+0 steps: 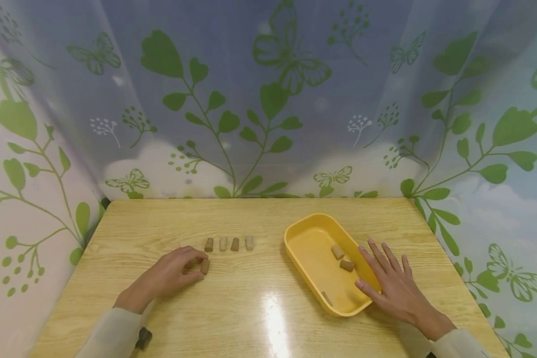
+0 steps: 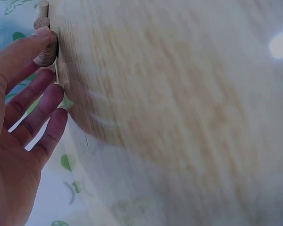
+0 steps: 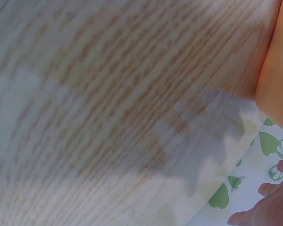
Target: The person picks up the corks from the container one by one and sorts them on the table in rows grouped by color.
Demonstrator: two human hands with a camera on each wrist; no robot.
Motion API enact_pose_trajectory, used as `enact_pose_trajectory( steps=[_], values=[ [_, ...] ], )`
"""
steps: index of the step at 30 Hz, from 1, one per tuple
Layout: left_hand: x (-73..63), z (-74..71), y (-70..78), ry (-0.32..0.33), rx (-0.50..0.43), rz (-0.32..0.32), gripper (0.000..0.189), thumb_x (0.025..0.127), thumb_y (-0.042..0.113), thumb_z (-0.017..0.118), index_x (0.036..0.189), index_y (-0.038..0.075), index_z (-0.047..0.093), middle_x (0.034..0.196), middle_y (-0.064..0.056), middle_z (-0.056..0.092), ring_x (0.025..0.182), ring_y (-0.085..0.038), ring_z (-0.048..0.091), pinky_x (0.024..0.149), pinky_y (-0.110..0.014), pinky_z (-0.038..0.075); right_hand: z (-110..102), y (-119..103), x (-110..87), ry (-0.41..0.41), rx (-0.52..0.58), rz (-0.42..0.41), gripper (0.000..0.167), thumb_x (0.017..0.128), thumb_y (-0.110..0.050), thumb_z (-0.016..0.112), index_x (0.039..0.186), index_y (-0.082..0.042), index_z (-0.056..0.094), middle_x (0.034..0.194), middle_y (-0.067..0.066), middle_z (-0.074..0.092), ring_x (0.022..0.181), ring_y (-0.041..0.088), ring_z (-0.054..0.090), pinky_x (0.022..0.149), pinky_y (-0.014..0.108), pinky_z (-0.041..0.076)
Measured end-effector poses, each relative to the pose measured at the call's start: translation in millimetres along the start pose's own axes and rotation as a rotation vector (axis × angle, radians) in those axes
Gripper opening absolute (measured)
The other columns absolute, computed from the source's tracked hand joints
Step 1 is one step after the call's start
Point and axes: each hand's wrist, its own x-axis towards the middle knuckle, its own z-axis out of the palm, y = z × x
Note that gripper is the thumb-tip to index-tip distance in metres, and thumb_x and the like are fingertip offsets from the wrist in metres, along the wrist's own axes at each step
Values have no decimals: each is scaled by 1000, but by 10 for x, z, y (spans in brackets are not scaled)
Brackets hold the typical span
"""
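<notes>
My left hand (image 1: 172, 273) has its thumb and index finger around a brown cork (image 1: 205, 267), which is on the table just in front of a short row of corks. The left wrist view shows this cork (image 2: 47, 51) under the thumb tip, the other fingers spread loosely. A row of several corks, dark and light, stands beyond the hand, among them a pale cork (image 1: 249, 242) at its right end. On the right, my right hand (image 1: 396, 288) rests with spread fingers at the right rim of a yellow tray (image 1: 302, 268). Inside the tray lie a light cork (image 1: 337, 252), a dark cork (image 1: 346, 266) and a thin brown piece (image 1: 326, 298).
The wooden table (image 1: 232, 308) backs onto a curtain (image 1: 268, 124) printed with green leaves and butterflies, which also hangs at both sides. Bright glare shows on the tabletop between the hands.
</notes>
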Motion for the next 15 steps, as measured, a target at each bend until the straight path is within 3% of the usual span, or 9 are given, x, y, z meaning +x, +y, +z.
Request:
enact_pose_trajectory(
  steps=[4,15],
  values=[
    [6,3,3,15,5,10,43,100,32,82,139,18,70,131,2,71,108,-16,69,92,-43,61,-3,-1,-2,7,0,-1,81,105,-45,68,173,-18,32,184,8,14,162,57,22,112,95,15],
    [96,-70,120,82,14,82,37,101,26,82,133,10,73,130,-4,74,118,-28,68,98,-52,61,8,5,1,-8,9,9,81,106,-45,68,173,-20,30,185,8,13,162,57,20,114,94,13]
  ],
)
